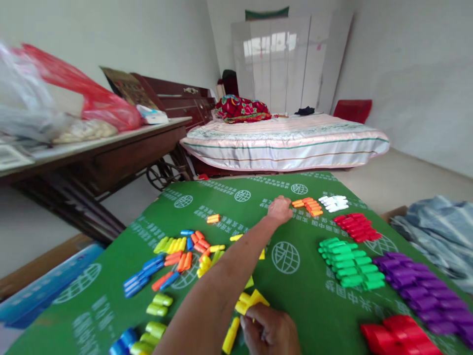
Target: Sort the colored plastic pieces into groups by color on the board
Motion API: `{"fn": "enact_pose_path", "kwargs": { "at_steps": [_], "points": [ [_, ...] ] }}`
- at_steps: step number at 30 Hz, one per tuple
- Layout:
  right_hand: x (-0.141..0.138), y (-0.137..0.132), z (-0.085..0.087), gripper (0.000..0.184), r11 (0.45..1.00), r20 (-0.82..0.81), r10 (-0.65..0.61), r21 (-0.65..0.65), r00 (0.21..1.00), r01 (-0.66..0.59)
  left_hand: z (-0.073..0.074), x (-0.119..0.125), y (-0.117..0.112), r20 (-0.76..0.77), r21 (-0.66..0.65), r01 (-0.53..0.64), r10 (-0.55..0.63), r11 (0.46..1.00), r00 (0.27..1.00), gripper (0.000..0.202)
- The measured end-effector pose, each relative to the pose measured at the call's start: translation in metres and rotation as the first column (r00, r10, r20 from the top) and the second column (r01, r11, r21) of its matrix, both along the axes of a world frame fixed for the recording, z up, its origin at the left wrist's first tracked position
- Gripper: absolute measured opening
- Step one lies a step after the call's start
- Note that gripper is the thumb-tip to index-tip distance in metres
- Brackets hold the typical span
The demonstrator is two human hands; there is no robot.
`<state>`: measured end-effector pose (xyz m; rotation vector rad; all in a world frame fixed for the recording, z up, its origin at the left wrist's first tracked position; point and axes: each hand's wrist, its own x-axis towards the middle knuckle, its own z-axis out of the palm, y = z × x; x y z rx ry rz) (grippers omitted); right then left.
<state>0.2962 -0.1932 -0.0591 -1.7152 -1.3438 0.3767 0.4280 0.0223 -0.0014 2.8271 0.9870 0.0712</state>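
My left hand [280, 210], its arm stretched across the green table, is closed with the fingertips at the left end of a row of small orange plastic tubes [312, 206]. What it holds, if anything, is hidden. Close to me, my right hand [272, 331] pinches a yellow plastic piece [259, 299]. Beside it lie more yellow tubes [231, 336], partly covered by the left forearm. Mixed blue tubes [143, 275], orange-red tubes [184, 261] and yellow-green tubes [158, 304] lie to the left of that arm.
Grouped by colour on the right are white tubes [333, 203], red tubes [357, 227], green tubes [352, 263] and purple tubes [424, 291]. Larger red pieces [401, 335] sit near me. A bed [288, 143] stands beyond the table, a wooden desk [111, 153] at left.
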Motion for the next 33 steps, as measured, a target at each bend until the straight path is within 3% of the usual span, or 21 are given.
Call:
{"fn": "enact_pose_path", "kwargs": {
  "at_steps": [6,13,17,23,33],
  "points": [
    [0.000,-0.006,0.007,0.027,1.000,-0.081,0.005,-0.028,0.997,-0.008,0.015,-0.081,0.001,-0.035,0.045,-0.008,0.010,0.999,0.999,0.027],
    [0.003,-0.009,0.006,0.032,1.000,-0.063,0.030,0.005,0.998,-0.030,0.037,-0.187,0.026,-0.181,0.079,-0.163,0.175,0.984,0.968,0.030],
    [0.004,-0.009,0.005,0.031,0.999,-0.056,0.034,0.023,0.998,-0.033,0.048,-0.230,0.038,-0.283,0.077,-0.231,0.243,0.970,0.928,0.030],
    [0.005,-0.010,0.006,0.033,0.999,-0.053,0.039,0.011,0.998,-0.039,0.051,-0.255,0.041,-0.438,0.017,-0.237,0.220,0.971,0.872,0.028],
    [0.005,-0.009,0.011,0.033,0.999,-0.068,0.030,0.023,0.997,-0.028,0.049,-0.256,0.040,-0.544,0.063,-0.277,0.266,0.959,0.796,0.030]
  ]
}}
